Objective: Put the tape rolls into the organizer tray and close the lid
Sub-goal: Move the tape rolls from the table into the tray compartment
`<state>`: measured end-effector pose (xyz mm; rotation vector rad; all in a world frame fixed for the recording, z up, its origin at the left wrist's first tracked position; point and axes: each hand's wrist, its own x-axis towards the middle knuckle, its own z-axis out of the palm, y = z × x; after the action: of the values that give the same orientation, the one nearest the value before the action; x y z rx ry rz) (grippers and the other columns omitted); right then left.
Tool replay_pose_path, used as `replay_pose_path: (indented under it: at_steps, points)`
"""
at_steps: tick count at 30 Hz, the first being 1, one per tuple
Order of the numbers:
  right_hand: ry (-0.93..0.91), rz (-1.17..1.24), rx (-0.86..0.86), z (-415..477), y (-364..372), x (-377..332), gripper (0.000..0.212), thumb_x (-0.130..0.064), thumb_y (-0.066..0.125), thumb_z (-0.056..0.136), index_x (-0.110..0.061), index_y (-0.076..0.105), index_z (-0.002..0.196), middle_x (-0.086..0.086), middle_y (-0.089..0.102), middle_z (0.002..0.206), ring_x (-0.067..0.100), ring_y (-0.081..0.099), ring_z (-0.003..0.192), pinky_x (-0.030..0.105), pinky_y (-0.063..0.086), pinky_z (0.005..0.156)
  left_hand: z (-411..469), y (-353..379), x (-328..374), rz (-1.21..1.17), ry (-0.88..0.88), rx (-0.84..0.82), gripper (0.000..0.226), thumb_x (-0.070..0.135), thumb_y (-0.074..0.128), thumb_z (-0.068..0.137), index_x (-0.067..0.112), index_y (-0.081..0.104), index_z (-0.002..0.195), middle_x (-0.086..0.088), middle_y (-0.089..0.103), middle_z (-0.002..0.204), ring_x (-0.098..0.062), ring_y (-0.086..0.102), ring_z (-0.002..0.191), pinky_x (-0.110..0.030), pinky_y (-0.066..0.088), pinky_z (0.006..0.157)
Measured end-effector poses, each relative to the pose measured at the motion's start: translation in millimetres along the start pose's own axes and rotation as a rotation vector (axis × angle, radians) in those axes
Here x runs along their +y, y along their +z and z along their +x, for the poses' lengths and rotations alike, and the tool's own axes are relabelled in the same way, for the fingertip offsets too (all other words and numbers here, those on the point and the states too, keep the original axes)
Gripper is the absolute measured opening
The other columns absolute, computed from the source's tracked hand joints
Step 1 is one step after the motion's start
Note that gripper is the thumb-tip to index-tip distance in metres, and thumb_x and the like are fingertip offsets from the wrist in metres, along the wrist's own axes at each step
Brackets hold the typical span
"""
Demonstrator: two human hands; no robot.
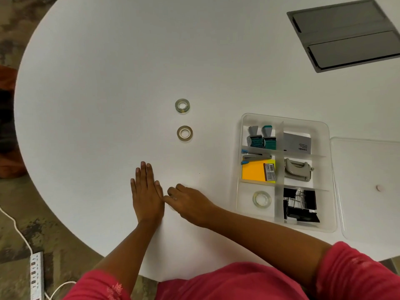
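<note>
Two clear tape rolls lie on the white table (97,94), one farther away (182,106) and one nearer (184,133). A third tape roll (262,198) sits in the near-left compartment of the clear organizer tray (239,135). The tray's clear lid (368,169) lies flat to the tray's right. My left hand (146,193) rests flat on the table, fingers straight, holding nothing. My right hand (190,202) is curled beside it, fingertips down on the table; whatever is under the fingers is hidden.
The tray also holds stamps (262,138), a stapler (256,158), orange sticky notes (254,173), a hole punch (297,169), a grey box (297,144) and black binder clips (299,205). A grey cable hatch (346,33) is set into the far right. A power strip (35,276) lies on the floor.
</note>
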<state>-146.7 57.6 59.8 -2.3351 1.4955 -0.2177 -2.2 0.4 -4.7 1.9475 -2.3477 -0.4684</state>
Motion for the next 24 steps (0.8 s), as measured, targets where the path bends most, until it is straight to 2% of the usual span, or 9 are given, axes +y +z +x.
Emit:
replay_pose_path:
  at_steps: [3,6,8,9,11,13,16,21,24]
  points:
    - [0.138,0.102,0.09,-13,-16,-2,0.056,-0.004,0.074,0.071,-0.008,0.053,0.123,0.014,0.062,0.112,0.028,0.059,0.093,0.036,0.057,0.069,0,2,-1,0.008,-0.002,0.019,0.056,0.02,0.025,0.1,0.011,0.009,0.153,-0.006,0.009,0.163,-0.021,0.007,0.151,-0.043,0.011,0.124]
    - [0.336,0.242,0.255,-42,-41,1,0.055,-0.015,0.076,0.071,-0.015,0.053,0.121,0.009,0.055,0.119,0.023,0.056,0.101,0.027,0.056,0.067,1,3,-3,0.011,0.011,0.032,0.056,0.023,0.022,0.099,0.01,0.012,0.153,-0.007,0.012,0.162,-0.022,0.01,0.151,-0.043,0.012,0.123]
    - [0.528,0.292,0.418,-65,-56,6,0.055,-0.016,0.075,0.072,-0.017,0.052,0.122,0.009,0.05,0.121,0.018,0.051,0.106,0.015,0.05,0.074,1,3,-3,-0.001,0.016,0.042,0.056,0.024,0.021,0.098,0.01,0.013,0.152,-0.007,0.014,0.162,-0.022,0.011,0.15,-0.043,0.013,0.123]
    - [0.647,0.296,0.511,-77,-62,11,0.055,-0.014,0.076,0.071,-0.017,0.052,0.12,0.01,0.05,0.12,0.018,0.048,0.106,0.01,0.042,0.077,1,3,-4,-0.004,0.016,0.044,0.056,0.024,0.021,0.098,0.01,0.013,0.152,-0.007,0.014,0.162,-0.022,0.011,0.15,-0.044,0.013,0.123]
    - [0.863,0.265,0.626,-98,-71,22,0.053,-0.01,0.077,0.069,-0.012,0.053,0.116,0.014,0.049,0.116,0.024,0.047,0.105,0.014,0.034,0.081,1,3,-4,-0.006,0.015,0.046,0.056,0.024,0.021,0.098,0.01,0.013,0.152,-0.006,0.014,0.162,-0.022,0.011,0.15,-0.044,0.013,0.123]
    - [0.982,0.216,0.621,-116,-71,33,0.052,-0.007,0.078,0.068,-0.008,0.054,0.114,0.017,0.049,0.114,0.03,0.049,0.103,0.025,0.04,0.079,1,3,-3,-0.01,0.014,0.052,0.056,0.023,0.021,0.098,0.01,0.014,0.152,-0.007,0.015,0.162,-0.022,0.012,0.15,-0.044,0.014,0.123]
    - [1.048,0.247,0.569,-133,-58,44,0.054,-0.006,0.079,0.068,-0.005,0.053,0.115,0.017,0.051,0.114,0.031,0.052,0.101,0.029,0.044,0.075,0,3,-3,-0.013,0.018,0.056,0.056,0.024,0.02,0.098,0.01,0.015,0.152,-0.007,0.016,0.162,-0.023,0.013,0.15,-0.044,0.014,0.123]
    - [1.081,0.4,0.553,-135,-34,44,0.054,-0.008,0.081,0.07,-0.007,0.049,0.114,0.013,0.055,0.108,0.028,0.055,0.094,0.035,0.051,0.077,1,4,-3,-0.012,0.016,0.056,0.056,0.024,0.02,0.098,0.01,0.015,0.152,-0.007,0.015,0.162,-0.022,0.012,0.15,-0.044,0.014,0.123]
    - [1.061,0.43,0.515,-130,-26,42,0.052,-0.005,0.079,0.073,-0.006,0.05,0.116,0.013,0.057,0.11,0.027,0.056,0.097,0.038,0.052,0.082,0,4,-3,-0.013,0.016,0.059,0.057,0.025,0.019,0.098,0.011,0.014,0.152,-0.006,0.015,0.162,-0.022,0.012,0.15,-0.043,0.013,0.123]
